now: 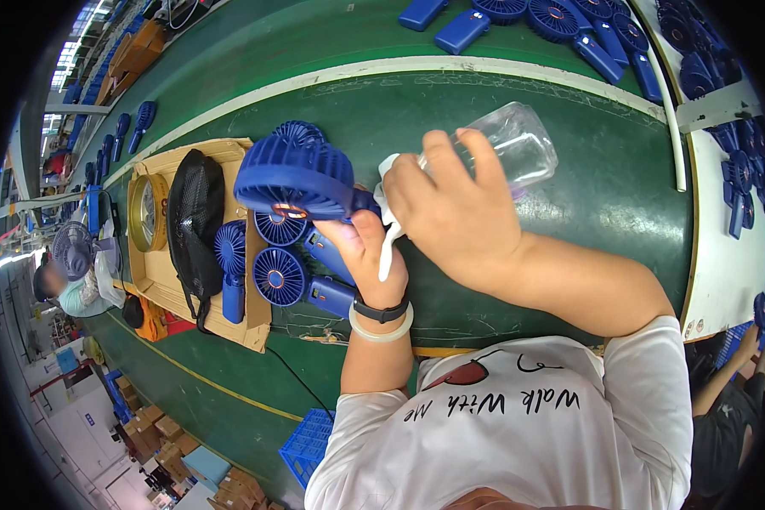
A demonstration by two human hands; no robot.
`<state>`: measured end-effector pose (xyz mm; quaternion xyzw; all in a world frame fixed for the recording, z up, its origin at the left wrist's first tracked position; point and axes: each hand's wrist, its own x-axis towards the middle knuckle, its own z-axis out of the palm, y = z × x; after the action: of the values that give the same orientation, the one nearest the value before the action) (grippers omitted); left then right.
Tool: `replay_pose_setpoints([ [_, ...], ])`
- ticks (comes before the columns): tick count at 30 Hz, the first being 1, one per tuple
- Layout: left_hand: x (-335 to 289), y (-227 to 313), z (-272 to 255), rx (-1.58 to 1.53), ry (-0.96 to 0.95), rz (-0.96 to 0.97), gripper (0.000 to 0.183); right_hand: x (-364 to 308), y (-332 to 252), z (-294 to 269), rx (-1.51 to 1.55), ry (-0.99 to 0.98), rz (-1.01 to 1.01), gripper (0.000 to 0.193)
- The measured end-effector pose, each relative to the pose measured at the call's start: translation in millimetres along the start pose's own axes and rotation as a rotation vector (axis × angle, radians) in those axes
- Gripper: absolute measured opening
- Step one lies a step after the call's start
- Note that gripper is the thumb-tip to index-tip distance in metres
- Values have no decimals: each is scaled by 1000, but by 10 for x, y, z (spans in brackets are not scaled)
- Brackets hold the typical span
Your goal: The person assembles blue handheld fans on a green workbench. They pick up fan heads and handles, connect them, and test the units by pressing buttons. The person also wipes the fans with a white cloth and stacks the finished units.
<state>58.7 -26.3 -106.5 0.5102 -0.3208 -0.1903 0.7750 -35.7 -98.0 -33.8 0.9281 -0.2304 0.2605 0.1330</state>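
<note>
My left hand (370, 251) is closed on a blue handheld fan (289, 174), whose round caged head points away to the left. Its handle is mostly hidden by my fingers and a white cloth (388, 225). My right hand (459, 208) is curled round a clear plastic bottle (518, 144) lying tilted, its base toward the upper right. The cloth hangs from the same hand, at the bottle's hidden neck end and against the fan handle. Below the held fan, two more blue fans (280, 276) lie on the green bench, partly behind my left wrist.
A cardboard tray (251, 314) on the left holds a black mesh pouch (195, 225), a roll of tape (149, 212) and another blue fan (231, 268). Several fans (557, 21) lie beyond the white rail (382, 66). Other people sit at far left and right.
</note>
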Motion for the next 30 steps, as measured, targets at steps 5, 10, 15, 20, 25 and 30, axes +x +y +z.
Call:
replay_pose_setpoints([
  [5,-33,-71,-99,-2,27,-100,55,-14,34,34,34,-39,-61,15],
  [10,9,-76,-114,127,38,-35,39,-144,-73,76,-56,-35,-173,21],
  [15,57,242,-58,-388,-65,-203,36,11,432,-97,636,12,176,28],
  [20,74,386,-150,-687,-156,-321,45,429,277,360,1299,67,388,35],
  [25,40,603,-143,-683,-233,-312,50,648,84,661,1298,5,433,51],
  [30,-44,831,-28,-623,-278,-442,63,547,159,890,1289,6,293,76],
])
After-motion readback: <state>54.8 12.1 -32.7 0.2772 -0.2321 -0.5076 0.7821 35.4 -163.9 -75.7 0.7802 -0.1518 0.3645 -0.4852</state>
